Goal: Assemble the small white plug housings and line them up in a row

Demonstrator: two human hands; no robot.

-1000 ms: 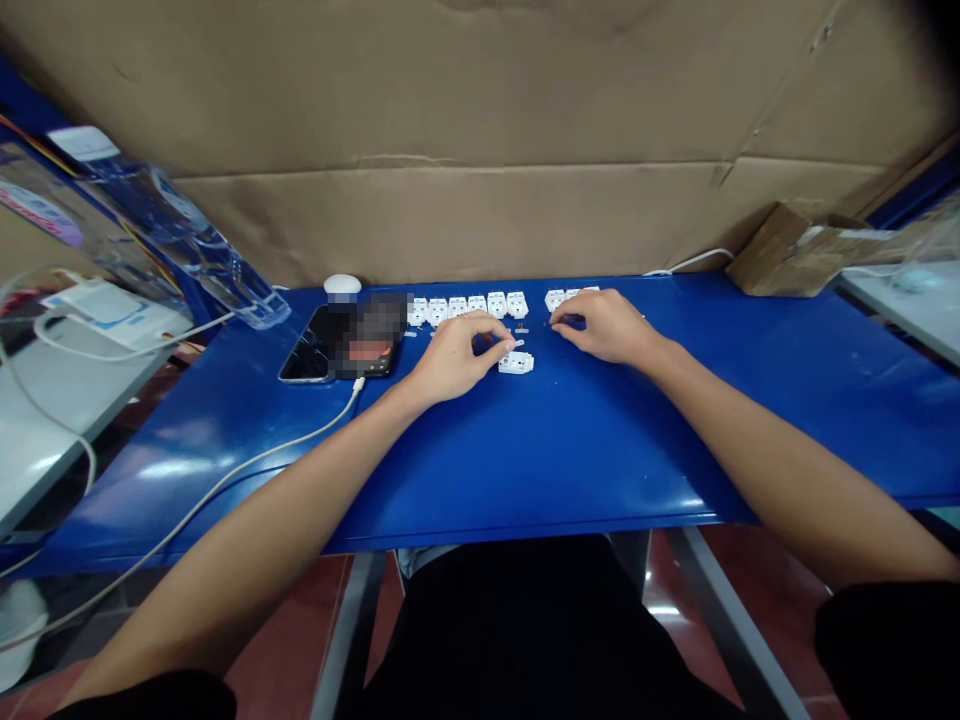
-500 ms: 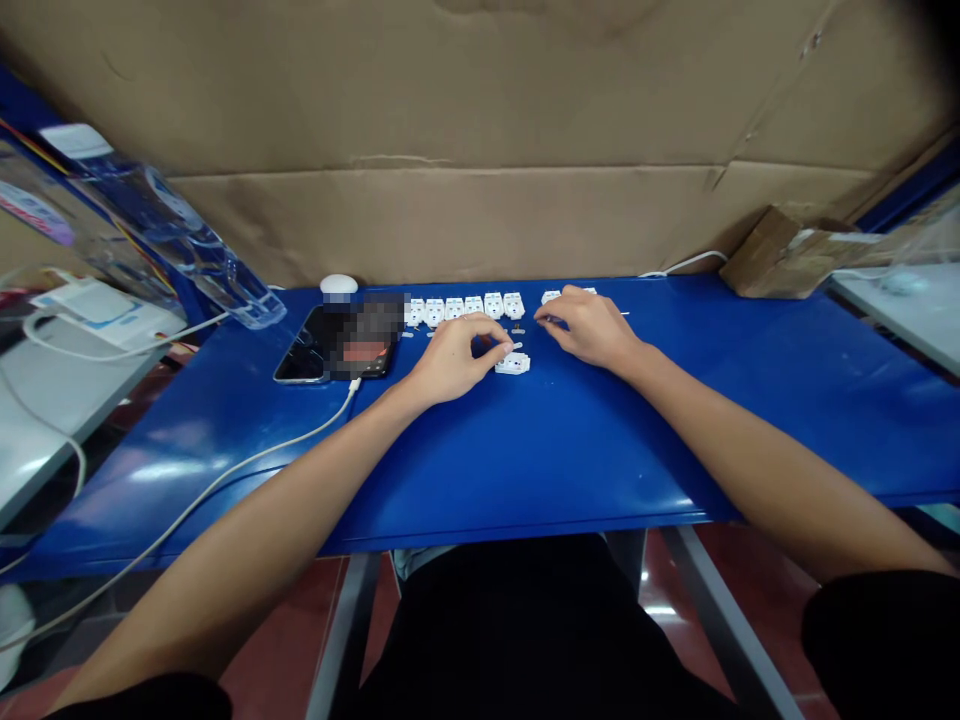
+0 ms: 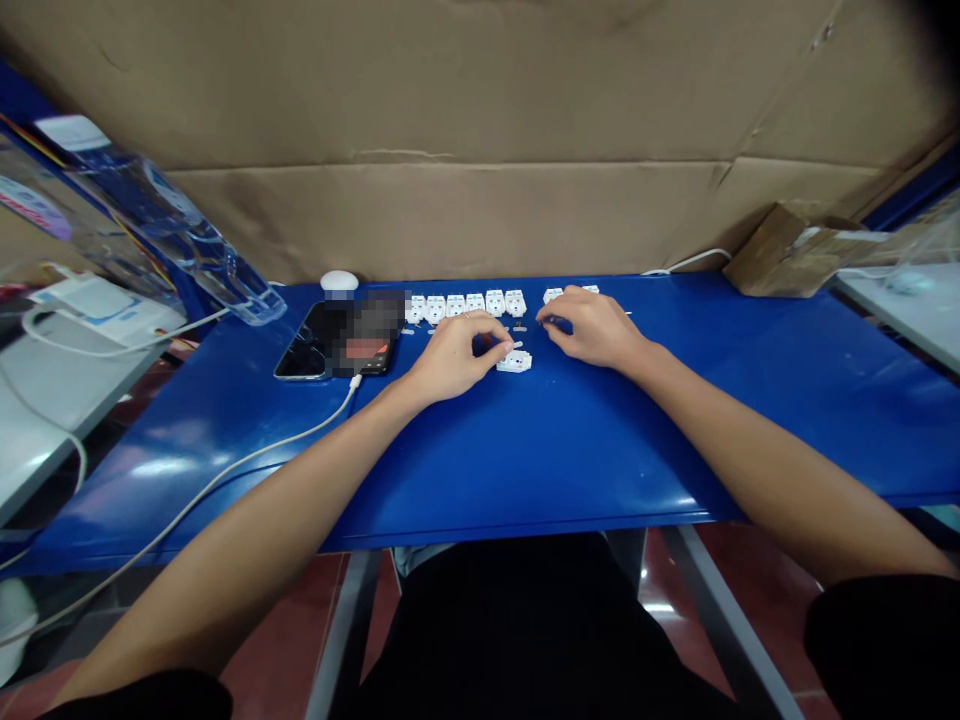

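surface: one blue tabletop (image 3: 510, 450), glossy, patches of glare. backing: one brown cardboard sheet (image 3: 450, 220), creased across. floor: red-brown tiles (image 3: 277, 650), below grey table legs (image 3: 709, 600). at the left, a pale side table (image 3: 34, 445) bearing a white device (image 3: 105, 308) with a cable. on the blue top, left part: two dark phones, the left one (image 3: 304, 345) just beside the right one (image 3: 382, 352), partly pixelated; one white charging cable (image 3: 247, 460); one white rounded object (image 3: 339, 281) behind.

containers: one clear bottle (image 3: 184, 230), white cap, tilted, at the left edge; one cardboard box (image 3: 784, 255), far right corner, contents hidden.

parts: six white modules (image 3: 475, 304) in a row behind the left hand (image 3: 454, 357); further white modules (image 3: 553, 295) behind the right hand (image 3: 596, 328), partly covered.

grip: left, narrow, thumb and forefinger tips close together at a small pale strip (image 3: 517, 344); whether they hold it, cannot tell. one single white module (image 3: 516, 362) lies just in front of the strip, beside the left thumb, between the hands. right, narrow pinch, apart from that module; anything held is too small to tell.
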